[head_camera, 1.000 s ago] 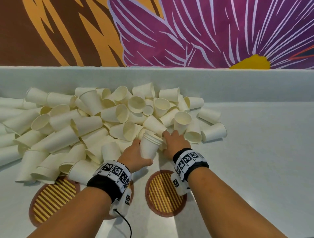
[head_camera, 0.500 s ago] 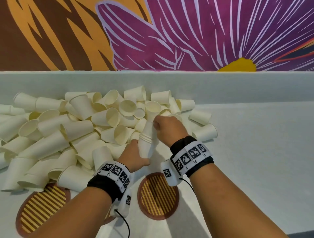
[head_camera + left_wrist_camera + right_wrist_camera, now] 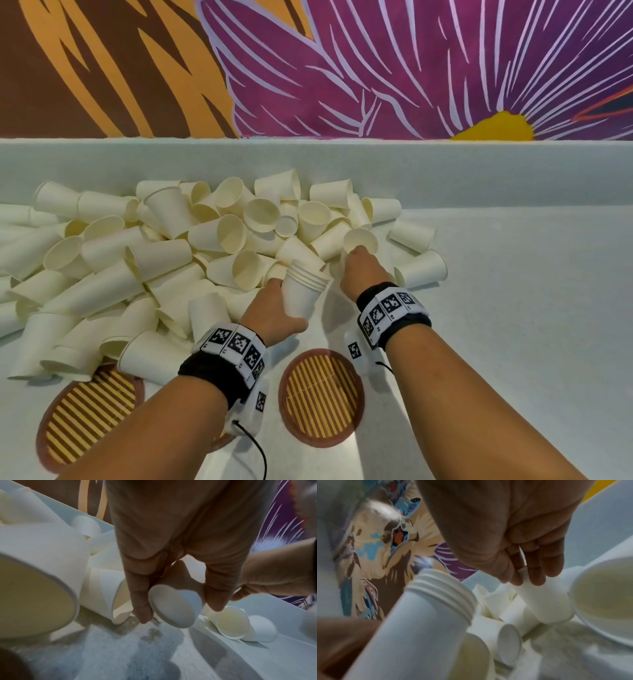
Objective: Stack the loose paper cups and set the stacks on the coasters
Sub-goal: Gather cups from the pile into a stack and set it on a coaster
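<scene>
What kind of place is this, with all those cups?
Hard to say for sure; maybe a café or an activity room. A bright painted flower mural covers the wall, a big pile of paper cups lies on a pale counter, and striped round coasters wait for stacks.

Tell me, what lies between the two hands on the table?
In the head view, the nested cup stack that the left hand holds, then a bare strip of table before the right hand.
</scene>
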`<state>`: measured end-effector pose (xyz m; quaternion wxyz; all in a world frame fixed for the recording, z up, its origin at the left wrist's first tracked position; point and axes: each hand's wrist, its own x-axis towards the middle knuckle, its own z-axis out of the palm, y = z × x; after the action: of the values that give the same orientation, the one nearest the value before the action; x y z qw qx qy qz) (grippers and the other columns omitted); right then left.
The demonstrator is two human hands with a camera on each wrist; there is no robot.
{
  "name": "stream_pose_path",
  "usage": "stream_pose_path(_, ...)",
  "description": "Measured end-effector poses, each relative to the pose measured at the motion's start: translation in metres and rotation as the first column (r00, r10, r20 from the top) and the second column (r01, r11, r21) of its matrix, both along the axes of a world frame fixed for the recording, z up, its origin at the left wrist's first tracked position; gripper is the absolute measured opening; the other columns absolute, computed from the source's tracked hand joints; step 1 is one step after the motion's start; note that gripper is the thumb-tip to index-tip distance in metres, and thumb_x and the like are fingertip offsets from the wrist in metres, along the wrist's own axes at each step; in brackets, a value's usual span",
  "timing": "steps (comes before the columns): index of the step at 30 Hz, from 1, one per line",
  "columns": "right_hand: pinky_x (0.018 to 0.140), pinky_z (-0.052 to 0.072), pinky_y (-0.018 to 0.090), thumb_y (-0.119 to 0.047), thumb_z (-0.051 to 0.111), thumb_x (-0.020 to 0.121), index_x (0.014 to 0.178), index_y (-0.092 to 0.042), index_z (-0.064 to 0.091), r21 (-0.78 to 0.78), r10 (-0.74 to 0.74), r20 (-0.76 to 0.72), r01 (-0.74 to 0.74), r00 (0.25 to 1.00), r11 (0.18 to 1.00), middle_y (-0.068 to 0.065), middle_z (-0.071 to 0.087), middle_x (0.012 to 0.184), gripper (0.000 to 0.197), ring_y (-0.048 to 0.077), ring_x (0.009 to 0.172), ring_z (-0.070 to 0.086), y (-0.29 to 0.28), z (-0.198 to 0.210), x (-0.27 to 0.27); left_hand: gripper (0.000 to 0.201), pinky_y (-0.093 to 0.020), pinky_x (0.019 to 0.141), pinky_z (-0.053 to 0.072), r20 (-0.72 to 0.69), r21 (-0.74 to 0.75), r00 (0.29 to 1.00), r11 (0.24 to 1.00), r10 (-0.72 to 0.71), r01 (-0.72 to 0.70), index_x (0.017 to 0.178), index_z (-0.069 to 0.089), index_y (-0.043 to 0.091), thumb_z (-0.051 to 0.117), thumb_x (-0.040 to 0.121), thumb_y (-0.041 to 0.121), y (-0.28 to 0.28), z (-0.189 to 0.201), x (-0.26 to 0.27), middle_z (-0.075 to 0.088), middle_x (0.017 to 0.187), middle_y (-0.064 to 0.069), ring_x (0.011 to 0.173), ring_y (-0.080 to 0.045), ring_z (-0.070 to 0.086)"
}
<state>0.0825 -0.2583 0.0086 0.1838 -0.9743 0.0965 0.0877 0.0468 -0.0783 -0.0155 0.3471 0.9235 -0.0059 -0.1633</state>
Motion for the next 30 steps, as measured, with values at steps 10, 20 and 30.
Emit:
stream_pose_path(10, 0.069, 0.048, 0.033, -0.014, 0.047, 0.093, 0.085, -0.001, 0.067, 0.097, 0.139, 0.443, -0.201, 0.886, 0.975, 0.014, 0.064, 0.089, 0.025, 0.028, 0.083, 0.06, 0.012, 0.06, -0.013, 0.076, -0.039, 0.08, 0.052, 0.005, 0.058, 1.0, 0.998, -0.016, 0.015, 0.123, 0.037, 0.011, 0.08, 0.064, 0.032, -0.01, 0.0, 0.006, 0.058, 0.107, -0.007, 0.099, -0.027, 0.058)
stream_pose_path(20, 0.089, 0.047, 0.04, -0.017, 0.047, 0.086, 0.108, -0.015, 0.064, -0.063, 0.108, 0.177, -0.098, 0.978, 0.993, 0.005, 0.054, 0.116, 0.027, 0.027, 0.107, 0.052, -0.018, 0.029, -0.015, 0.076, -0.032, 0.073, 0.043, 0.017, 0.081, 1.0, 0.996, -0.023, 0.021, 0.122, 0.038, 0.012, 0.081, 0.064, 0.038, -0.015, -0.002, 0.003, 0.056, 0.106, -0.005, 0.097, -0.024, 0.053)
stream_pose_path(30, 0.113, 0.027, 0.046, -0.012, 0.047, 0.088, 0.145, -0.013, 0.032, -0.183, 0.14, -0.026, -0.143, 0.99, 0.973, -0.002, 0.01, 0.159, 0.059, 0.025, 0.133, 0.034, -0.037, -0.029, -0.013, 0.077, -0.03, 0.075, 0.041, -0.064, 0.049, 0.998, 0.998, -0.028, 0.031, 0.129, 0.033, 0.009, 0.079, 0.071, 0.027, -0.021, -0.008, -0.003, 0.052, 0.113, -0.007, 0.096, -0.021, 0.05)
